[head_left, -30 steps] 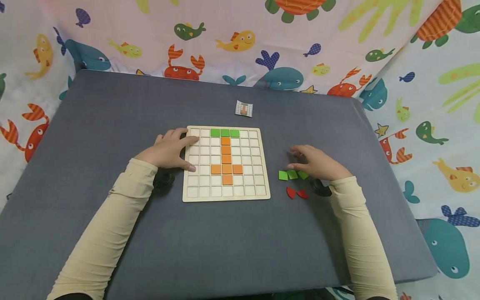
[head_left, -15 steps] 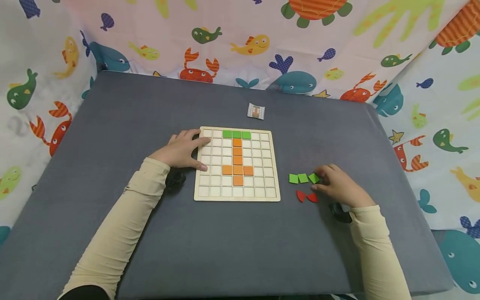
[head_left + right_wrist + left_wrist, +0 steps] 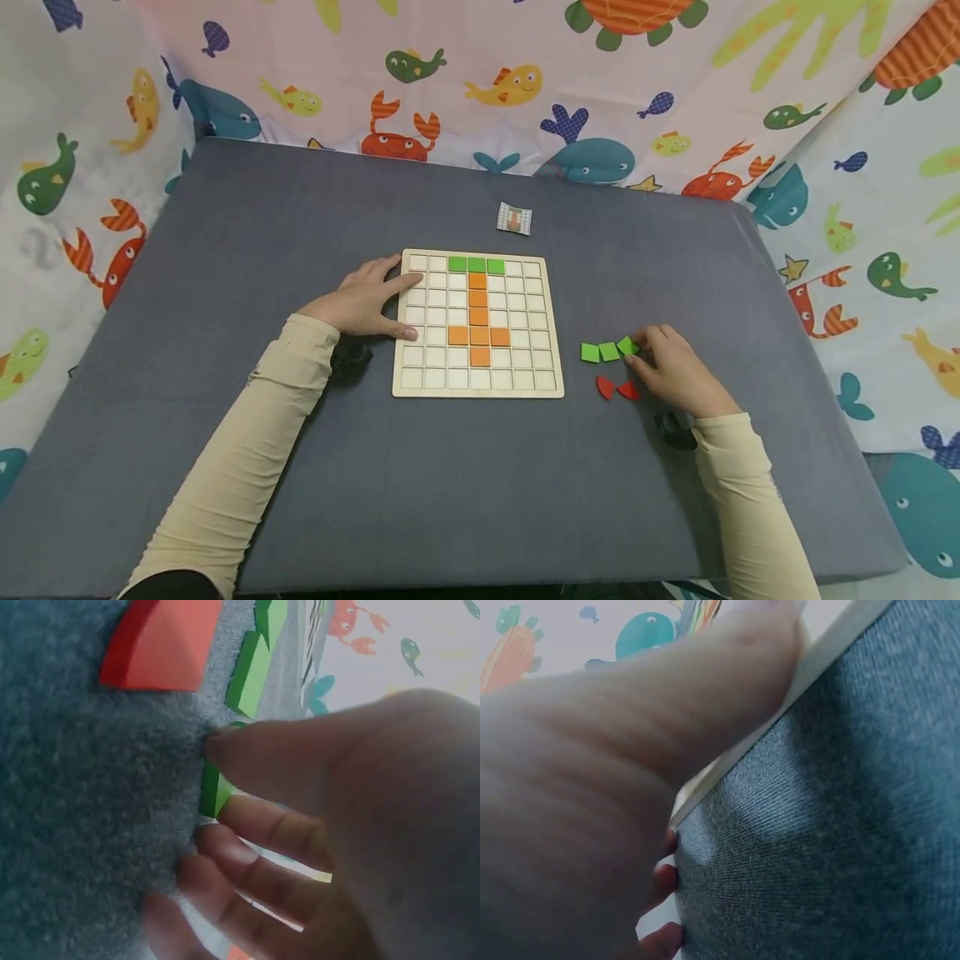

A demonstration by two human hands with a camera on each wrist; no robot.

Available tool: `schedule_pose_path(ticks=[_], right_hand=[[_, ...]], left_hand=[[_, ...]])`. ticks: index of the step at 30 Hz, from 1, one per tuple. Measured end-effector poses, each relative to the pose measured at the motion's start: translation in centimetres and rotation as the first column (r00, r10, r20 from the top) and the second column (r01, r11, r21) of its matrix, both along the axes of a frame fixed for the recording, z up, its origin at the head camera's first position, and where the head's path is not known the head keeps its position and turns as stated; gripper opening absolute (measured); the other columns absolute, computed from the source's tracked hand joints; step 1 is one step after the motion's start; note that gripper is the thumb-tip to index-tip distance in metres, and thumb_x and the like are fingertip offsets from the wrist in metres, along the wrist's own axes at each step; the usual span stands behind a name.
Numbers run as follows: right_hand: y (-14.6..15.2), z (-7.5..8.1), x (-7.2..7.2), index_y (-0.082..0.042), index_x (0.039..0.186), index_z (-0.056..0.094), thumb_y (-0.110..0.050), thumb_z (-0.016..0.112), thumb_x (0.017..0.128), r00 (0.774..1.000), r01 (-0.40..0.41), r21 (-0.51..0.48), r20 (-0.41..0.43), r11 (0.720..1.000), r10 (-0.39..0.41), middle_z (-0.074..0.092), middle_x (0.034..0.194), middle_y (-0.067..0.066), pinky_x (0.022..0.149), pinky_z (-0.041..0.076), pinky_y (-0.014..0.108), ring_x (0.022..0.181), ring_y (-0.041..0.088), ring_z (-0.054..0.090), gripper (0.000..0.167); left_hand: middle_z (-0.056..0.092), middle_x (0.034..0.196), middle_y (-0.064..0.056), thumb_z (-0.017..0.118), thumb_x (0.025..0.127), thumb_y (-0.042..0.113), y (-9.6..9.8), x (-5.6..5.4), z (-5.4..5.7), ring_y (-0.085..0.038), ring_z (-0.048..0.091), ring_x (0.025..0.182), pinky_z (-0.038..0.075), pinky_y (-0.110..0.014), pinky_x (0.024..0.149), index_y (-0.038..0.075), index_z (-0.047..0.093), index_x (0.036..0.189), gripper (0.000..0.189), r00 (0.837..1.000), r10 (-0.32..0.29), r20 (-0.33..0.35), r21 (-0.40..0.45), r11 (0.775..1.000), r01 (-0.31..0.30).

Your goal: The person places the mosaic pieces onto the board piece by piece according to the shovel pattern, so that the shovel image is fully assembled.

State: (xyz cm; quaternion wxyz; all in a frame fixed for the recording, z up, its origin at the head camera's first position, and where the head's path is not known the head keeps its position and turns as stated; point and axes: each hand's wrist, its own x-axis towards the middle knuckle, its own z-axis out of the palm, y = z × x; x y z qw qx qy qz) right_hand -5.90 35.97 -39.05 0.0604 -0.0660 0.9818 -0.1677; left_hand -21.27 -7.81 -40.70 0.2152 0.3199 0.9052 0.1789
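A pale wooden grid board (image 3: 523, 380) lies mid-table, with green square tiles (image 3: 476, 265) in its top row and a cross of orange tiles (image 3: 478, 317) below. My left hand (image 3: 363, 300) rests at its left side, thumb and index fingers extended over the rim. In the left wrist view, the thumb (image 3: 735, 682) crosses the board edge (image 3: 739, 754). On the right, my right hand (image 3: 682, 371) pinches the rightmost loose green tile (image 3: 627, 345) between thumb and index finger. The right wrist view shows this green tile (image 3: 212, 791) low at the cloth, partly hidden by the thumb.
Two more green tiles (image 3: 600, 352) lie left of the pinched one. Nearer the front are two red curved-edge pieces (image 3: 604, 387). A small printed card (image 3: 514, 218) lies behind the board. The grey-covered table (image 3: 480, 492) meets a sea-animal curtain (image 3: 465, 125).
My right hand has come down toward the front and right, and its fingers have closed on the rightmost green tile. The left hand stays at the board. The head view has shifted slightly.
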Motion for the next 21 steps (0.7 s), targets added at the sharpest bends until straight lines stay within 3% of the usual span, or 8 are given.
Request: schedule_pose_path(ticks=[8,12,21], right_hand=[[0.4,0.9,-0.3,0.011,0.112,0.054,-0.01,0.057,0.093,0.997,0.027,-0.012,0.072,1.0,-0.026,0.053,0.106,0.025,0.081,0.046,0.051,0.096,0.036,0.055,0.028],[-0.1,2.0,-0.3,0.011,0.114,0.054,-0.012,0.057,0.094,0.999,0.025,-0.022,0.036,0.999,-0.024,0.052,0.106,0.025,0.078,0.047,0.05,0.095,0.036,0.055,0.03],[-6.7,2.2,-1.2,0.004,0.114,0.055,-0.01,0.061,0.092,0.988,-0.151,-0.117,-0.057,0.982,0.145,0.053,0.104,0.015,0.077,0.05,0.041,0.09,0.025,0.059,0.026]], left_hand=[[0.004,0.16,-0.018,0.072,0.075,0.06,0.0,-0.1,0.0,-0.041,0.005,0.145,0.013,-0.061,0.111,0.022,0.021,0.154,0.102,1.0,-0.019,-0.01,-0.029,0.999,0.019],[0.005,0.16,-0.017,0.072,0.074,0.062,0.1,-0.2,0.1,-0.04,0.006,0.146,0.013,-0.06,0.112,0.023,0.022,0.154,0.102,1.0,-0.012,-0.016,-0.032,0.999,0.011],[0.007,0.159,-0.018,0.074,0.075,0.058,0.0,0.2,0.5,-0.04,0.006,0.145,0.013,-0.06,0.111,0.021,0.023,0.154,0.101,1.0,-0.014,-0.016,-0.036,0.999,0.013]])
